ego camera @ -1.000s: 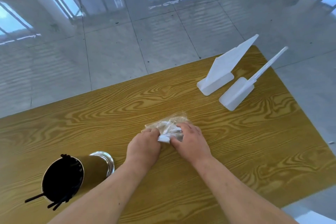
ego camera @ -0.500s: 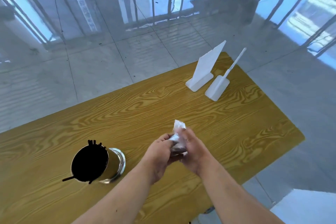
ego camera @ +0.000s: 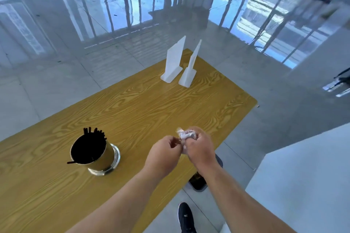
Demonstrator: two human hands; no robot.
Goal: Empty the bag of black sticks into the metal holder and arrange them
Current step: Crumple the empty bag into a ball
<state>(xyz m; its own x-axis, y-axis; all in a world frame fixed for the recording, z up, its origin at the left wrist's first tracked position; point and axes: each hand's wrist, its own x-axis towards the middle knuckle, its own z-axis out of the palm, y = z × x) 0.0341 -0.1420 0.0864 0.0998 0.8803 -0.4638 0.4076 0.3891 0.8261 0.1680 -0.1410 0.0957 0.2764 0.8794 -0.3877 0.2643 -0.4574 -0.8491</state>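
The metal holder (ego camera: 106,159) stands on the wooden table (ego camera: 144,108) at the left, filled with black sticks (ego camera: 91,138) that poke above its rim; one stick juts out at the lower left. My right hand (ego camera: 198,147) is closed around the crumpled clear plastic bag (ego camera: 184,135), held above the table's near edge. My left hand (ego camera: 162,153) is just left of it, fingers curled and pinched near the bag; whether it still touches the bag is unclear.
Two white plastic sign stands (ego camera: 174,64) (ego camera: 189,73) sit upright at the table's far end. My shoes (ego camera: 186,217) show on the tiled floor below the table edge. A white surface (ego camera: 306,181) lies at the right. Chairs stand far back.
The bag went from pressed flat on the table to balled up in my right hand, lifted off the table. The view has pulled back and swung right.
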